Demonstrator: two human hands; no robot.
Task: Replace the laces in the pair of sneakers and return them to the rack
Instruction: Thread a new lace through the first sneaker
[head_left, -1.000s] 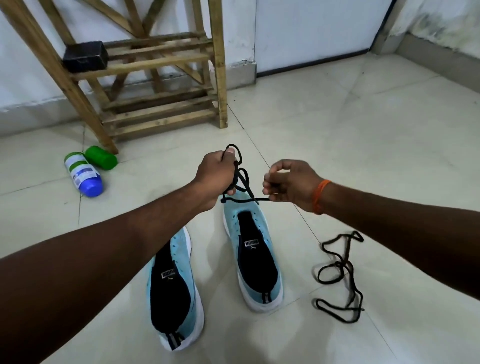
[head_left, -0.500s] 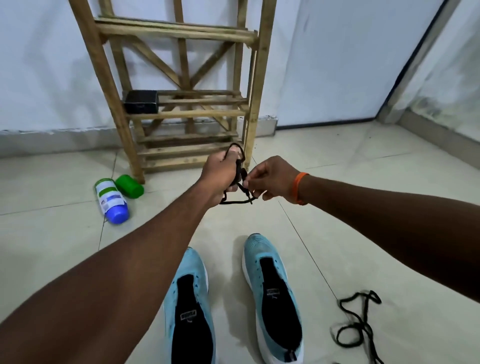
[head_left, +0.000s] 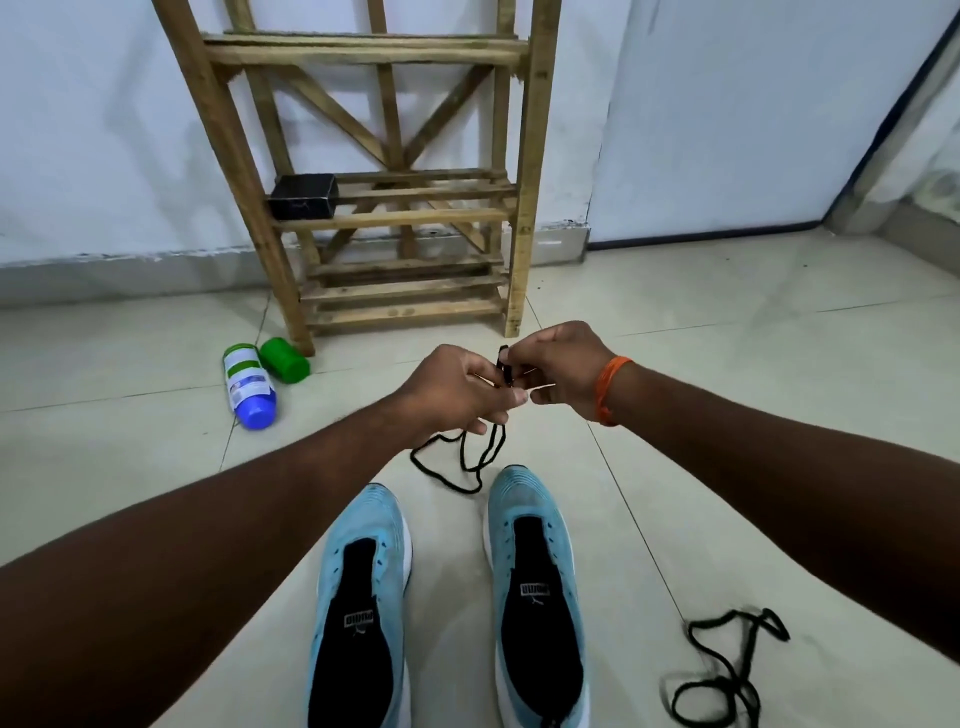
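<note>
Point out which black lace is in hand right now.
The lace pinched between the left hand and right hand, dangling just beyond the sneakers. The other lace lies loose on the floor, untouched.

Rack (head_left: 535, 156), 12 o'clock: raw wood slats, rough, unvarnished, matt.
Floor (head_left: 753, 364): smooth tile, glossy, soft reflections.
Left sneaker (head_left: 374, 525), right sneaker (head_left: 524, 493), 6 o'clock: light-blue knit cloth, matt; black insoles matt.
Lace (head_left: 467, 462), centre, and loose lace (head_left: 727, 670), 4 o'clock: black woven cord, matt, slightly fuzzy.
Bottle (head_left: 248, 384), 9 o'clock: glossy plastic.
Box (head_left: 304, 196) on rack: black, faint sheen.
Wristband (head_left: 608, 387): orange thread.
</note>
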